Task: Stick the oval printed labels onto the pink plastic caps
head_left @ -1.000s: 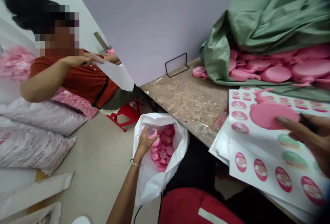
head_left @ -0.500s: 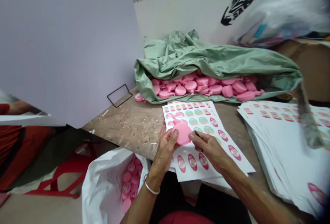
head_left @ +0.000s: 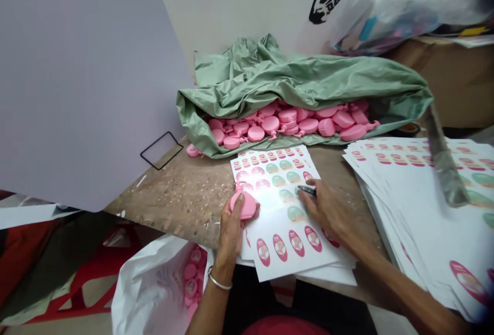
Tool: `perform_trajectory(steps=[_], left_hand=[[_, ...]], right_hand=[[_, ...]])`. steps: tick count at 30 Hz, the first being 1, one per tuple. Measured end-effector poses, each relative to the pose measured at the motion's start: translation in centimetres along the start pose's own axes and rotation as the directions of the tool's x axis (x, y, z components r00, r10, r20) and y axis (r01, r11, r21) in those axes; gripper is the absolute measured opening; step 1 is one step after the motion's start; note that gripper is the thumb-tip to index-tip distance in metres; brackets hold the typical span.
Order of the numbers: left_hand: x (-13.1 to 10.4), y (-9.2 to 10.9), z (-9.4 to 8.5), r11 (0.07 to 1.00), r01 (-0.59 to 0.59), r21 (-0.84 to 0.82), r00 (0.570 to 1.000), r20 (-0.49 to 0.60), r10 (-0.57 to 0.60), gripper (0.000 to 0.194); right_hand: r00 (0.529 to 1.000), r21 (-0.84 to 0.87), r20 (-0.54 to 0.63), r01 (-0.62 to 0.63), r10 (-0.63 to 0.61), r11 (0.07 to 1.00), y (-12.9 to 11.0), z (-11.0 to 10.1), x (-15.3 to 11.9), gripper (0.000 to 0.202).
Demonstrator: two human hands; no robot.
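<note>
My left hand (head_left: 230, 227) grips a round pink plastic case (head_left: 244, 205) with a small tab at its top, thumb across its face. It is held over the left edge of a sticker sheet (head_left: 278, 268), which carries pink, green and red-bordered printed stickers. My right hand (head_left: 328, 206) is closed around a thin dark pen-like tool (head_left: 307, 190); its exact kind is unclear. The tool's tip is at a green sticker on the sheet's right side. More sheets lie beneath this one, mostly covered.
At the back of the table (head_left: 185, 196), a green bag (head_left: 309, 75) lies open, full of pink cases. A stack of sticker sheets (head_left: 405, 211) is on the right. Below the table's left edge, a white sack (head_left: 146, 283) holds pink cases. A red stool (head_left: 83, 288) stands further left.
My left hand has moved the pink case left, off the sheet's middle. My right hand has left the case and brought the dark tool to the stickers. The view has shifted slightly.
</note>
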State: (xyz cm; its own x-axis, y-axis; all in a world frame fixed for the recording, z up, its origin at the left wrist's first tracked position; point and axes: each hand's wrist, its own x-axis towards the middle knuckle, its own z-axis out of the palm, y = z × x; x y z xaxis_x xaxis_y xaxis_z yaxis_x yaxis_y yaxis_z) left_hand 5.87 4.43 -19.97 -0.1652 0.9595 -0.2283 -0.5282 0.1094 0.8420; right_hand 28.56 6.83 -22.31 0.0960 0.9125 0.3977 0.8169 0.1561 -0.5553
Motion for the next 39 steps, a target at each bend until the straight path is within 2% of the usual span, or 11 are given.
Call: perform_trajectory(steps=[3, 6, 9, 12, 15, 20, 24, 27, 29, 34, 39], left_hand=[[0.4, -0.5, 0.1, 0.998, -0.044, 0.036, 0.999, 0.028, 0.043, 0.05], [0.8, -0.5, 0.0, 0.99, -0.071, 0.12, 0.995, 0.079, 0.062, 0.047], [1.2, 0.0, -0.4, 0.983, -0.043, 0.176, 0.992, 0.122, 0.021, 0.046], [1.5, 0.4, -0.9, 0.976, -0.02, 0.215, 0.987, 0.161, -0.015, 0.046], [1.4, 0.4, -1.4, 0.971, -0.044, 0.235, 0.984, 0.178, 0.001, 0.045], [1.3, 0.3, -1.8, 0.953, -0.045, 0.299, 0.978, 0.207, -0.019, 0.049], [1.3, 0.6, -0.9, 0.949, -0.052, 0.31, 0.983, 0.185, -0.006, 0.05], [1.4, 0.6, 0.5, 0.952, -0.125, 0.281, 0.981, 0.176, 0.078, 0.051], [1.7, 0.2, 1.4, 0.955, -0.136, 0.265, 0.978, 0.19, 0.086, 0.051], [3.2, -1.0, 2.3, 0.962, -0.104, 0.251, 0.98, 0.192, 0.055, 0.05], [3.7, -1.1, 1.7, 0.974, -0.041, 0.223, 0.975, 0.222, -0.01, 0.055]], right_hand=[[0.998, -0.248, 0.003, 0.063, -0.064, 0.967, -0.1, 1.2, -3.4, 0.035], [0.998, -0.24, 0.033, 0.057, -0.051, 0.969, -0.9, 0.8, -5.4, 0.038], [0.996, -0.197, 0.084, 0.001, 0.016, 0.98, -0.6, -1.1, -3.7, 0.041], [0.99, -0.355, 0.004, -0.131, 0.141, 0.926, 0.7, -2.9, -1.3, 0.05], [0.976, -0.452, 0.049, -0.167, 0.211, 0.876, 1.8, -3.7, -2.1, 0.049], [0.989, -0.538, 0.03, -0.107, 0.146, 0.836, 2.5, -4.9, -6.3, 0.047], [0.996, -0.437, -0.067, -0.08, 0.057, 0.896, 1.5, -5.7, -3.8, 0.046], [0.998, -0.097, -0.04, 0.049, -0.054, 0.994, -0.4, -3.9, 0.1, 0.032], [0.989, -0.01, -0.022, 0.143, -0.143, 0.99, -1.7, -1.8, 2.1, 0.025], [0.965, -0.121, 0.032, 0.261, -0.259, 0.958, -3.1, 2.2, 3.6, 0.015], [0.947, -0.194, 0.018, 0.319, -0.321, 0.928, -2.9, 2.7, 3.1, 0.018]])
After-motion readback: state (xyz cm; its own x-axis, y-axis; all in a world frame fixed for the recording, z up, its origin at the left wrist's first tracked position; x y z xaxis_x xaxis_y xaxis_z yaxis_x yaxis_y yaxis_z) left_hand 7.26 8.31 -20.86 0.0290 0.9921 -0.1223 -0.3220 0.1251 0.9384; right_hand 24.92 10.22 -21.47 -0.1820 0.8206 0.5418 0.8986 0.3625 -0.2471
